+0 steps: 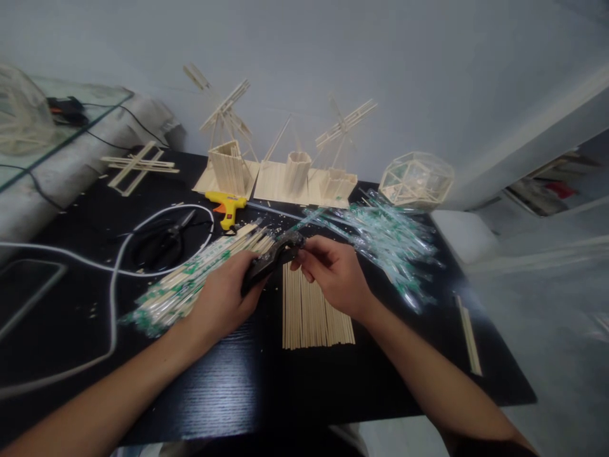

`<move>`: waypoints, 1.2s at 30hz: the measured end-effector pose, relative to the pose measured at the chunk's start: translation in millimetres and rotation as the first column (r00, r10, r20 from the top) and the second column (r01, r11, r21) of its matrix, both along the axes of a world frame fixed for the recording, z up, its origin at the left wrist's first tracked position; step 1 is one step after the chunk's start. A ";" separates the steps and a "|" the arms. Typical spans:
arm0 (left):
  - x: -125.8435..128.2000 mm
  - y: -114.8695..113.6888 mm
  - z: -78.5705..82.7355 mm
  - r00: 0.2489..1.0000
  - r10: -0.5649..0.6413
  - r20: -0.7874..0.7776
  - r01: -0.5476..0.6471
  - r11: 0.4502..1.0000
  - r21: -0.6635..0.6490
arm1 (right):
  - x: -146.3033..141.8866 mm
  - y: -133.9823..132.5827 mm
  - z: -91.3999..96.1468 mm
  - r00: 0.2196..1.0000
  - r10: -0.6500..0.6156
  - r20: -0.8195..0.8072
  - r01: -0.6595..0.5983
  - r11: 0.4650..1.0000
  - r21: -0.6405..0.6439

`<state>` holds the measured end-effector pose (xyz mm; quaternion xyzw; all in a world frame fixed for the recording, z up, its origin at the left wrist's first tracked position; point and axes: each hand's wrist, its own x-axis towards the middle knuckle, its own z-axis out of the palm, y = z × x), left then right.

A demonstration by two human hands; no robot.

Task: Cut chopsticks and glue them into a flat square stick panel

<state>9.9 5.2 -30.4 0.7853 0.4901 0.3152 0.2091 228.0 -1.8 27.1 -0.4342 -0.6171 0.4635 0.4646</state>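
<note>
On the surface (280, 397), loose sticks (316, 317) lie near the middle, between packets (188, 282) on the left and wrappers (392, 231) on the right. A glue gun (229, 207) lies beyond the packets; models (228, 171) stand farther back, left of a frame (416, 184).

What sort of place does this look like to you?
Probably a small craft workspace: the black wood-grain table holds a yellow plastic glue gun, a flat row of thin pale wooden sticks, and pale stick-built models along its back.
</note>
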 end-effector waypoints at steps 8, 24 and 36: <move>0.7 -1.0 3.8 1.000 0.008 -0.023 -0.009 0.999 -0.049 | 0.9 -1.2 2.1 0.997 -0.018 0.075 0.017 1.000 0.009; 1.2 -1.8 3.4 1.000 0.005 -0.014 -0.006 0.995 -0.100 | -0.7 -0.8 -5.5 0.997 -0.010 0.075 0.010 1.000 0.004; 2.3 -1.2 5.3 0.985 0.052 -0.164 -0.077 0.986 -0.148 | -3.3 0.7 -10.0 0.999 -0.025 0.021 0.026 0.999 -0.042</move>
